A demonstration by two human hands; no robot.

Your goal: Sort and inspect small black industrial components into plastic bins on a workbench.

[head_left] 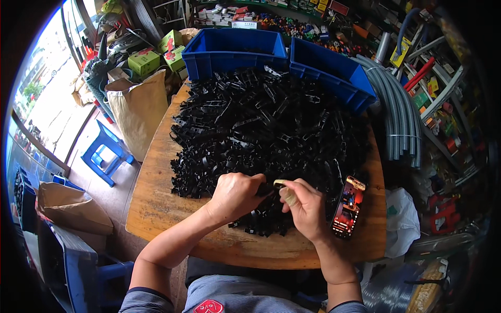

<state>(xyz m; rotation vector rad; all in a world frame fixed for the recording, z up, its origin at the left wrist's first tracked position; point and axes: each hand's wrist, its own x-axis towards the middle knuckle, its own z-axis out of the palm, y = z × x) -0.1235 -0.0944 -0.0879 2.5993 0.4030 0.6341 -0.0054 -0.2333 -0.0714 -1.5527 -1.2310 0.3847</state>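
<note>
Over the near side of a big heap of small black plastic parts point(271, 115), my two hands work close together. My left hand point(236, 194) is closed, knuckles up, and a dark plastic part point(266, 189) shows at its fingertips. Against the black heap, the outline of that part is hard to make out. My right hand point(307, 207) faces it from the right with thumb and index finger bent inward, both wearing pale yellowish finger covers. Whatever lies between those right fingertips is too dark to tell.
The heap covers much of a wooden table point(156, 208). Two blue bins point(235, 65) point(334, 78) stand behind it. A lit phone point(348, 207) lies right of my right hand. A blue stool point(107, 151) and a brown paper sack point(138, 112) are left; coiled grey hose point(396, 115) is right.
</note>
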